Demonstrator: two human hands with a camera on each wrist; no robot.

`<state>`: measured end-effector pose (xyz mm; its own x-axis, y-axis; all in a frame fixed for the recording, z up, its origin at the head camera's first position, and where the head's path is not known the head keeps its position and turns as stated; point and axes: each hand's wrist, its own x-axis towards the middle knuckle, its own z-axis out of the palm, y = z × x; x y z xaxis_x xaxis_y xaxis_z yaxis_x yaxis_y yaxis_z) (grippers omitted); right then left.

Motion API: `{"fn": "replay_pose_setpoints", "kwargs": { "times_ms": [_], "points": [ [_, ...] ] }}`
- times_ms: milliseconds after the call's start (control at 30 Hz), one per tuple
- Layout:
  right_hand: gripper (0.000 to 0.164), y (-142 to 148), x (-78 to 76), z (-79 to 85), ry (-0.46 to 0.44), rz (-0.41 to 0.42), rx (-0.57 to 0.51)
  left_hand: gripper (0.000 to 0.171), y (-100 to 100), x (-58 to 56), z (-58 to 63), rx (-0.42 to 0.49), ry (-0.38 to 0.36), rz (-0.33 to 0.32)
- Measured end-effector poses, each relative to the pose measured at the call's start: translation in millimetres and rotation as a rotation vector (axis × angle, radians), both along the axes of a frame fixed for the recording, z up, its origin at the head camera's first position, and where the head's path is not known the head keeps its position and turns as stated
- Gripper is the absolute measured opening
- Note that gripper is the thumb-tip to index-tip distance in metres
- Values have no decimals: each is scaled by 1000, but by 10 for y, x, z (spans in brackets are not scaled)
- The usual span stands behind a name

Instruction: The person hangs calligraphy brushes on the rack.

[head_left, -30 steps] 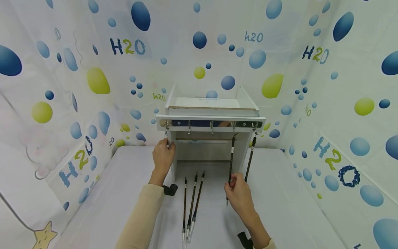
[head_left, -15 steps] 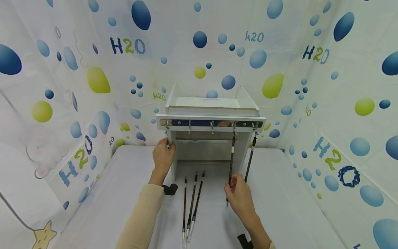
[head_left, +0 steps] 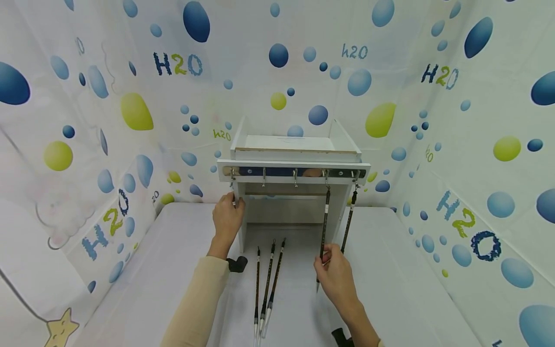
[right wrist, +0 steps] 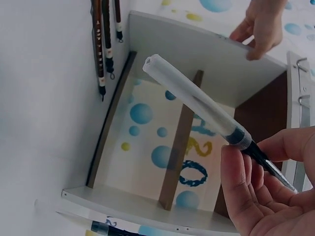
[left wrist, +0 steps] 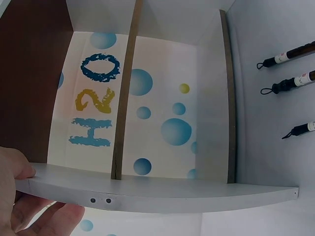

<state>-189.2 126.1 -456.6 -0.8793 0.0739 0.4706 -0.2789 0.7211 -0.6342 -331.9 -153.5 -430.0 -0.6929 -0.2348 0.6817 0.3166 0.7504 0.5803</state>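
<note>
Holding dark brush (head_left: 325,221) pinched in right grip (head_left: 335,272), at second hook (head_left: 326,176) from right; unclear if hooked.
Judged light, stiff, smooth; best taken just above clear cap (right wrist: 192,101) (liable to slip off). Clasping left side of shelf (head_left: 243,226) with left grip (head_left: 227,217).

Through the head camera I read "H2O" high on the left of the backdrop (head_left: 243,29), "h2O" farther right, and a small green "h20" just left of the white stand (head_left: 295,155). On the right side I get "H2O" again, plus a large one slanting down; another large one slants up on the left. Both wrist cameras show me "H2O" sideways through the stand. Small characters on the lying brushes (right wrist: 100,44) I can't read.
</note>
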Motion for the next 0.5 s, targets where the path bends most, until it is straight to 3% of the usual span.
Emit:
{"fn": "replay_pose_setpoints", "kwargs": {
  "times_ms": [500],
  "points": [
    [29, 3, 4, 33, -13, -15, -2, 22, 4, 0, -5, 1, 14, -7]
  ]
}}
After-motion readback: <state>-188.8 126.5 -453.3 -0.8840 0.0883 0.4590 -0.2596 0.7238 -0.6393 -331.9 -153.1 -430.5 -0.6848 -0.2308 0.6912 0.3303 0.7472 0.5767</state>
